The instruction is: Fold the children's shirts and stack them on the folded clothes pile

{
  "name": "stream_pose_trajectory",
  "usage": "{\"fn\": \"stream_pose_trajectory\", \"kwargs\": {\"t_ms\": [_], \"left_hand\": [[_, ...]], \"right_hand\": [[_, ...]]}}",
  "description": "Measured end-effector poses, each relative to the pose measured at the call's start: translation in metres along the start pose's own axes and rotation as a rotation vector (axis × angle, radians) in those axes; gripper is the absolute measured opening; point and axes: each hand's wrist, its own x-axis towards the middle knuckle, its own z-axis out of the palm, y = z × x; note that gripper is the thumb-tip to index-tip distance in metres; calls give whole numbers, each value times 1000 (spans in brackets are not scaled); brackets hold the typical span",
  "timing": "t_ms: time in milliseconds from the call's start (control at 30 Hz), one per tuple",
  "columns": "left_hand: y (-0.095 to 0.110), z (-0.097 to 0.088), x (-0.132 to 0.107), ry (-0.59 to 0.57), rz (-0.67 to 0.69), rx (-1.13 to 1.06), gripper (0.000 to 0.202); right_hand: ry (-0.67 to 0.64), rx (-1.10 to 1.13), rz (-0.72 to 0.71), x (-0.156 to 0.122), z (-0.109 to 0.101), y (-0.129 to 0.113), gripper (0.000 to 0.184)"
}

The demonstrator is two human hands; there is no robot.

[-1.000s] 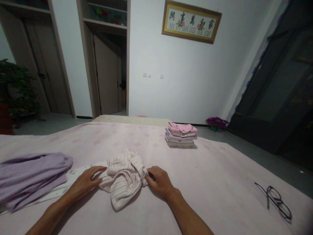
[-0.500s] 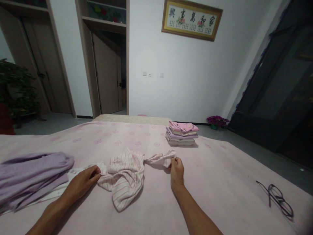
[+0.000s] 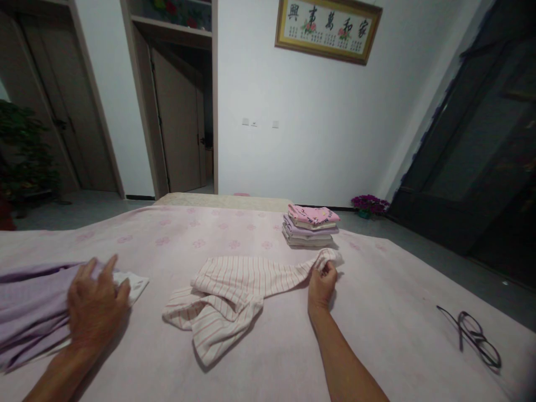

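A cream garment with thin pink stripes (image 3: pixel 234 293) lies partly stretched out on the pink bedspread (image 3: pixel 259 357). My right hand (image 3: pixel 321 282) is closed on its far right end, pinching the cloth near the folded stack. My left hand (image 3: pixel 95 304) rests with fingers spread on a white cloth (image 3: pixel 134 282) and the edge of a lilac garment (image 3: pixel 29 301) at the left, holding nothing.
A folded stack of pink, lilac and cream clothes (image 3: pixel 310 225) sits at the far side of the bed. Black-rimmed glasses (image 3: pixel 475 333) lie near the right edge. Beyond are doors, a potted plant (image 3: pixel 20 156), a framed picture and purple flowers (image 3: pixel 369 202).
My right hand has pulled the striped garment's end out to the right and away from me. My left hand let go of it and moved left onto the white and lilac cloth.
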Motion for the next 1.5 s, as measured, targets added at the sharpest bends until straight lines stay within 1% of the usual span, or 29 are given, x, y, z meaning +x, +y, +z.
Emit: {"fn": "stream_pose_trajectory", "kwargs": {"t_ms": [67, 133, 200, 267, 333, 400, 467, 500, 600, 667, 733, 833, 933, 1000, 1033, 1067, 1133, 1167, 1267, 1300, 1333, 1400, 1433, 1467, 1500], "left_hand": [[19, 11, -8, -55, 168, -48, 45], [36, 24, -16, -191, 257, -155, 40], [50, 34, -25, -368, 275, -263, 40], [64, 39, -34, -529, 243, -323, 44], [75, 40, -41, -627, 211, -345, 51], [82, 38, -46, -671, 199, -354, 57], [84, 36, -49, -689, 209, -376, 56], [85, 36, -50, -693, 214, -391, 55], [85, 35, -51, -699, 224, -425, 52], [86, 33, -51, -697, 214, -433, 52], [88, 32, -51, -702, 200, -434, 52], [87, 35, -53, -699, 192, -417, 52], [81, 42, -59, -625, 179, -347, 50], [76, 48, -61, -575, 151, -280, 50], [74, 49, -61, -565, 139, -254, 50], [73, 50, -61, -563, 131, -239, 50], [74, 47, -58, -568, 135, -234, 49], [75, 44, -56, -571, 142, -235, 48], [82, 34, -49, -580, 144, -216, 42], [84, 30, -47, -587, 140, -201, 40], [86, 28, -45, -596, 134, -183, 38], [88, 25, -43, -620, 117, -151, 34], [89, 24, -43, -630, 107, -139, 32], [89, 24, -43, -635, 97, -135, 30], [90, 24, -43, -634, 89, -138, 28]], "right_hand": [[-1, -83, -163, -7, 3, -2, 46], [-18, -111, -308, -13, 5, -4, 46], [-85, -97, -401, -20, 5, -8, 43], [-194, -75, -456, -28, 4, -12, 39], [-338, -64, -490, -36, 1, -18, 32], [-505, -75, -531, -44, -1, -24, 26], [-655, -98, -592, -53, -4, -30, 23], [-702, -103, -630, -58, -4, -34, 23], [-754, -78, -763, -72, -4, -43, 23], [-754, -53, -845, -80, -2, -48, 23], [-724, -61, -880, -86, 0, -52, 25], [-598, -169, -854, -86, 2, -55, 29], [-462, -313, -828, -80, 3, -53, 36], [-426, -378, -820, -75, 4, -51, 43], [-440, -403, -816, -73, 4, -50, 44], [-478, -425, -807, -71, 4, -48, 40], [-587, -450, -760, -68, 3, -47, 24], [-643, -444, -725, -67, 3, -48, 19], [-755, -345, -594, -66, -3, -58, 23], [-800, -293, -547, -66, -5, -65, 23], [-875, -240, -500, -66, -8, -74, 22], [-1084, -154, -423, -67, -13, -98, 20], [-1209, -126, -405, -68, -15, -111, 19], [-1289, -109, -403, -68, -14, -124, 22], [-1317, -96, -401, -67, -12, -137, 25]]}}
